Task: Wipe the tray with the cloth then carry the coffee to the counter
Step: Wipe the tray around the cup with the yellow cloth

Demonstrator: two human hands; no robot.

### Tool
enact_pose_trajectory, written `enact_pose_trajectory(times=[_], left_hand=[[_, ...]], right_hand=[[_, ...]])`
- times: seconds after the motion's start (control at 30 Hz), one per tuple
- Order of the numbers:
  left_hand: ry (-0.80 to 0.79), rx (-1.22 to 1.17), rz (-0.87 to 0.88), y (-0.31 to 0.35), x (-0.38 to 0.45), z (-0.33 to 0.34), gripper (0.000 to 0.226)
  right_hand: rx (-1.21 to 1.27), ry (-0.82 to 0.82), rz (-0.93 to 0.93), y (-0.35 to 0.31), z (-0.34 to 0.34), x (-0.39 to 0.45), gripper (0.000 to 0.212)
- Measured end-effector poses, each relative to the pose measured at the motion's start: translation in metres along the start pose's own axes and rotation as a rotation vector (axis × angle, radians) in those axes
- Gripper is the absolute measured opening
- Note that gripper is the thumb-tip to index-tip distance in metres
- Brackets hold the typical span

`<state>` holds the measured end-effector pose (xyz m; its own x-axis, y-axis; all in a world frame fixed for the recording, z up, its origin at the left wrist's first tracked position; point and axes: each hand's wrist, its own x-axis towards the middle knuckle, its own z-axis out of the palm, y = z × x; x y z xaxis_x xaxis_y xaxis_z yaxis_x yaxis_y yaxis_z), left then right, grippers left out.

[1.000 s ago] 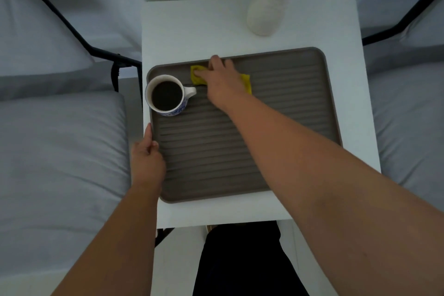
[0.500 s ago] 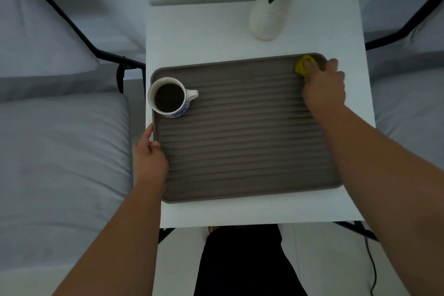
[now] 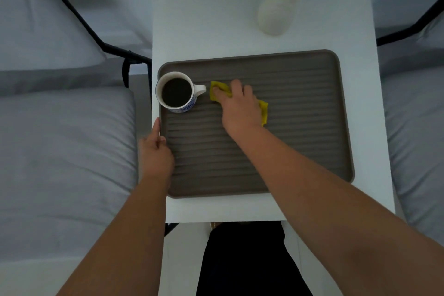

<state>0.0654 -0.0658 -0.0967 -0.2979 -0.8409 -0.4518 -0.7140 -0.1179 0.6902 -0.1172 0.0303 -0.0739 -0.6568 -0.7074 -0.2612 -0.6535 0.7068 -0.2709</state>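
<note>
Yellow cloth (image 3: 217,87), ribbed brown tray (image 3: 300,127)

One tray (image 3: 300,127), one cloth (image 3: 263,109), one coffee mug (image 3: 177,92), one vase (image 3: 276,13), one table (image 3: 204,31), two hands (image 3: 240,108).

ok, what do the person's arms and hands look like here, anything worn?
Both forearms are bare up to the frame edge: no sleeves, gloves, watch or rings visible on the left hand or the right hand. Nails look short and unpainted. No markings show.
</note>
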Motion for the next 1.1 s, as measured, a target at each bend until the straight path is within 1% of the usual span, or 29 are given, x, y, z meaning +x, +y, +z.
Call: enact_pose_trajectory(times=[0.13, 0.2, 0.3, 0.4, 0.47, 0.53, 0.63, 0.73, 0.8, 0.9, 0.93, 0.97, 1.0, 1.07, 1.1], left_hand=[[0.046, -0.030, -0.025, 0.005, -0.003, 0.001, 0.049], [0.043, -0.027, -0.020, 0.007, -0.004, 0.000, 0.049], [0.004, -0.015, -0.041, 0.004, -0.002, -0.001, 0.050], [-0.015, -0.010, -0.038, 0.006, -0.003, -0.001, 0.050], [-0.011, 0.004, -0.023, 0.007, -0.004, -0.002, 0.050], [-0.017, 0.019, -0.006, 0.008, -0.005, -0.003, 0.050], [-0.030, 0.024, -0.011, 0.008, -0.004, -0.005, 0.051], [-0.036, 0.024, -0.034, 0.008, -0.002, -0.004, 0.052], [-0.032, 0.002, -0.036, 0.010, -0.004, -0.004, 0.052], [-0.007, -0.028, -0.058, 0.014, -0.006, -0.003, 0.051], [-0.006, -0.032, -0.062, 0.014, -0.006, -0.003, 0.051], [-0.008, -0.033, -0.061, 0.014, -0.006, -0.003, 0.051], [-0.008, -0.036, -0.061, 0.015, -0.007, -0.003, 0.051], [-0.007, -0.042, -0.059, 0.014, -0.007, -0.002, 0.050], [-0.011, -0.037, -0.057, 0.012, -0.006, -0.002, 0.050]], right_hand=[[-0.098, -0.042, -0.155, 0.017, -0.008, -0.005, 0.058], [-0.128, -0.043, -0.159, 0.035, -0.015, -0.009, 0.057], [-0.138, -0.023, -0.006, 0.072, -0.026, -0.017, 0.052], [-0.122, -0.002, 0.133, 0.097, -0.031, -0.027, 0.054], [-0.082, 0.007, 0.195, 0.092, -0.027, -0.028, 0.055], [-0.021, 0.025, 0.206, 0.070, -0.020, -0.025, 0.054], [0.030, 0.021, 0.134, 0.022, -0.002, -0.019, 0.058], [0.009, 0.014, 0.059, -0.020, 0.012, -0.017, 0.061], [-0.020, 0.001, -0.006, -0.024, 0.014, -0.016, 0.062], [-0.042, -0.003, -0.096, 0.011, 0.010, -0.023, 0.062], [-0.033, 0.030, -0.065, 0.028, 0.006, -0.029, 0.060], [-0.021, 0.072, 0.018, 0.050, 0.003, -0.036, 0.059], [-0.002, 0.102, 0.145, 0.073, -0.002, -0.045, 0.059], [0.054, 0.111, 0.417, 0.117, -0.012, -0.064, 0.062], [0.081, 0.112, 0.516, 0.131, -0.017, -0.072, 0.063]])
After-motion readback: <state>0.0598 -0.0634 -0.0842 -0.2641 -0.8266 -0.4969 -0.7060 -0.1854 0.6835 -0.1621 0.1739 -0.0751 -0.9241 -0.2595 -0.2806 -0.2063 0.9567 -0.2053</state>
